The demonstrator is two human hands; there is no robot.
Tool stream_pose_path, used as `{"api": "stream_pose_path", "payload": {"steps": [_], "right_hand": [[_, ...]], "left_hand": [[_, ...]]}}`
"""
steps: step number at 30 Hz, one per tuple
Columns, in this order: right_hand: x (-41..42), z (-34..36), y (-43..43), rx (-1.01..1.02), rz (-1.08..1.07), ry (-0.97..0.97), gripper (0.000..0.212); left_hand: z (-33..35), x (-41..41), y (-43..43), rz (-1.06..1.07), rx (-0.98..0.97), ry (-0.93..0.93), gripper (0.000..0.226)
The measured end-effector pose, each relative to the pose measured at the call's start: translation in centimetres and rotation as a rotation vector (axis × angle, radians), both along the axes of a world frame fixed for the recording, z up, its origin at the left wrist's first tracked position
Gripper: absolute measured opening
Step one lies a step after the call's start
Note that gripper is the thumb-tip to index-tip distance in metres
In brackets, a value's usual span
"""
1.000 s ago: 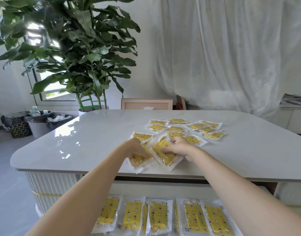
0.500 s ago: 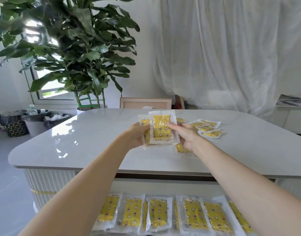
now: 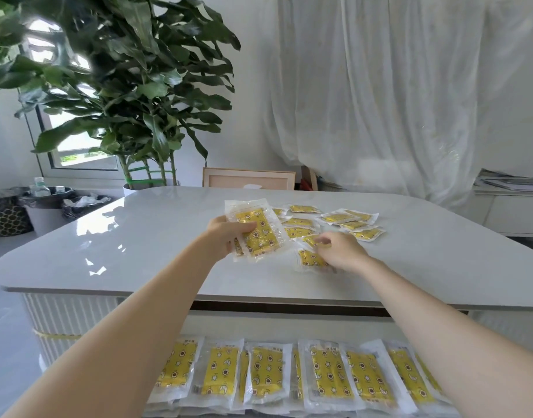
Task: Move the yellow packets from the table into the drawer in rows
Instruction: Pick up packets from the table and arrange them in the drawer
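1. Yellow packets, at least two stacked one on the other, were held in the person's left hand, the thumb across the front of the top one and the fingers curled behind. The stack was tilted and lifted clear of the pale table.
2. To the right of that grip, the right hand reached low over the tabletop with its fingers bent down. It lay over a single packet lying flat there. Whether the fingers had pinched that packet or only touched it could not be made out.
3. Beyond the right hand's fingertips, and to the right of the held stack, about a dozen loose packets lay scattered on the table, some overlapping at their edges.
4. Below both forearms, on the near side of the hands, the open drawer held a row of packets set side by side with long edges touching or overlapping. Each showed a yellow patterned panel inside clear wrapping.
5. Well beyond the left hand stood a large leafy plant in front of a window, with lined waste bins on the floor to its left.
6. Behind the far edge of the table, past the held stack, a light wooden frame showed, and white sheer curtains hung across the wall beyond the right hand.
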State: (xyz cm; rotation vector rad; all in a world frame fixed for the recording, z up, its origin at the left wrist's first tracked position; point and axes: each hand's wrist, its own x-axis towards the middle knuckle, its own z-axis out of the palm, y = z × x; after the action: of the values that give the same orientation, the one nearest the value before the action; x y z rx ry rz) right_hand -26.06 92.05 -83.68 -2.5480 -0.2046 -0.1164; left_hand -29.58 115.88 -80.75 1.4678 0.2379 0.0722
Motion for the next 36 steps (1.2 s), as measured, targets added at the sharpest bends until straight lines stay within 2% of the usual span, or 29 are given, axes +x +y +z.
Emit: {"api": "stream_pose_path", "payload": {"steps": [2, 4, 6, 9, 11, 14, 18, 21, 23, 25, 28, 31, 36], "right_hand": [[0.6, -1.3, -1.2, -0.243, 0.063, 0.139, 0.057], [0.9, -1.7, -1.5, -0.369, 0.104, 0.193, 0.073], [0.8, -1.4, -1.4, -0.400, 0.127, 0.186, 0.075], [0.0, -0.4, -0.6, -0.432, 0.170, 0.093, 0.068], [-0.7, 0.2, 0.0, -0.366, 0.211, 0.063, 0.058], [-1.7, 1.0, 0.7, -0.170, 0.232, 0.071, 0.047], [-1.4, 1.1, 0.2, -0.101, 0.124, -0.117, 0.033], [-0.7, 0.4, -0.5, -0.029, 0.107, 0.023, 0.057], [-0.8, -0.1, -0.6, -0.067, 0.102, 0.200, 0.078], [-1.2, -0.2, -0.5, -0.146, 0.084, 0.326, 0.091], [-1.4, 0.0, -0.1, -0.293, 0.051, 0.297, 0.102], [-1.5, 0.4, 0.5, -0.421, 0.021, 0.269, 0.108], [-1.2, 0.3, 0.5, -0.373, -0.136, 0.233, 0.108]], "left_hand": [[0.0, -0.2, 0.4, -0.015, 0.013, 0.031, 0.033], [0.1, -0.4, 0.4, -0.027, 0.025, 0.046, 0.034], [0.2, -0.5, 0.2, -0.038, 0.029, 0.053, 0.034], [0.2, -0.6, -0.3, -0.041, 0.033, 0.052, 0.025], [0.3, -0.7, -0.7, -0.035, 0.036, 0.051, 0.019], [0.4, -0.7, -1.0, -0.013, 0.041, 0.041, 0.023], [0.5, -0.8, -1.0, 0.010, 0.055, 0.043, 0.024], [0.4, -0.8, -0.7, 0.022, 0.060, 0.041, 0.024], [0.2, -0.6, -0.6, 0.037, 0.072, 0.050, 0.031], [0.2, -0.6, -0.6, 0.037, 0.071, 0.055, 0.028], [0.3, -0.6, -0.7, 0.027, 0.063, 0.055, 0.021], [0.2, -0.6, -0.8, 0.025, 0.072, 0.054, 0.025], [0.1, -0.7, -0.9, 0.018, 0.074, 0.056, 0.036]]}}
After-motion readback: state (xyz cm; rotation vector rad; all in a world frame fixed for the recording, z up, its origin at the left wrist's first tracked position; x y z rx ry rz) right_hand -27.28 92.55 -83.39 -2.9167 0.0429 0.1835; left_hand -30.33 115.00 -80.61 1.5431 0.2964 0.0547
